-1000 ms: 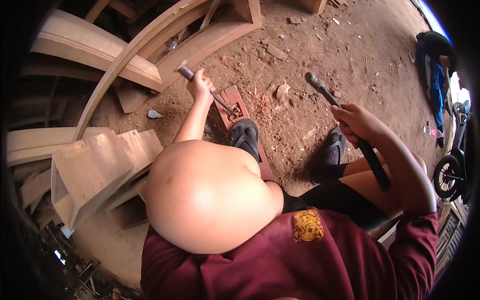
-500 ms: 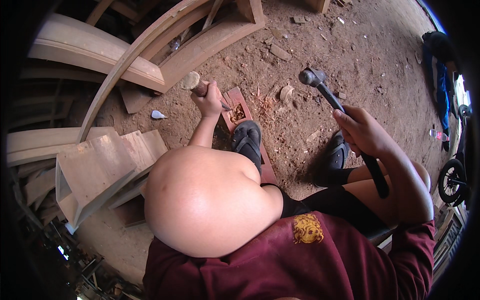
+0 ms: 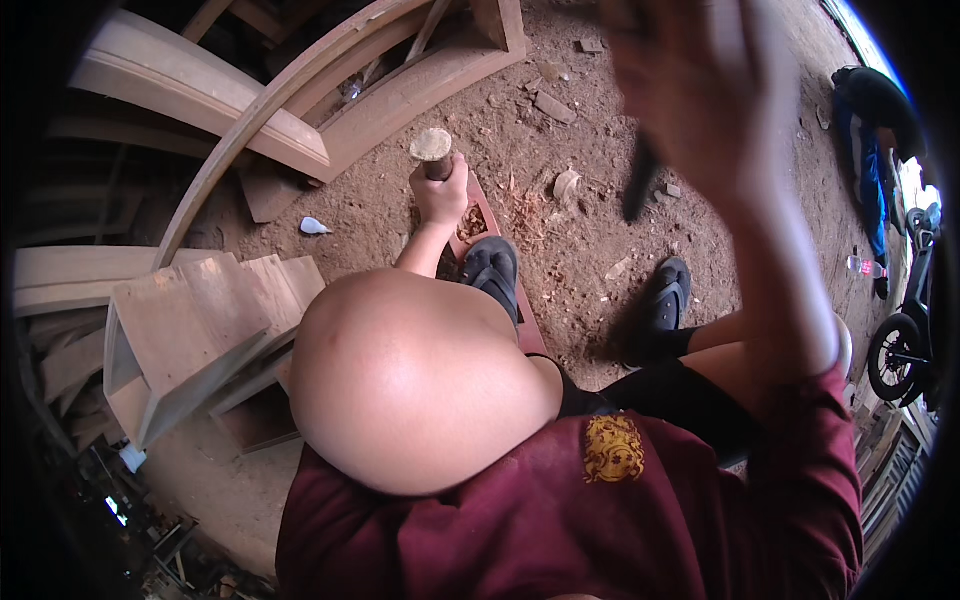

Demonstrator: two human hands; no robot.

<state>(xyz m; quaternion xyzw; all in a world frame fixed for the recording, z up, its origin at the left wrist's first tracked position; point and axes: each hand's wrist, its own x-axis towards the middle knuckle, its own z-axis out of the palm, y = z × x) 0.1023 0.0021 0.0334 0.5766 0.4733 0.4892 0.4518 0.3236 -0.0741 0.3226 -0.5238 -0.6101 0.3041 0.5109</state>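
My left hand is closed round the thick handle of a chisel, which stands nearly upright over a reddish wooden board; the blade is hidden behind the hand. A chip-filled recess shows in the board, with my left sandalled foot resting just below it. High at the right, my right hand, badly smeared by motion, grips a hammer by its dark handle; the hammer's head cannot be made out.
Curved wooden frames and plywood pieces crowd the left, near a small white bottle. Wood chips litter the dirt floor. A plastic bottle, dark and blue clothing and a wheeled scooter lie along the right side.
My right hand has swung sharply upward with the hammer. My left hand has moved a little right, bringing the chisel from a slant to nearly upright over the board.
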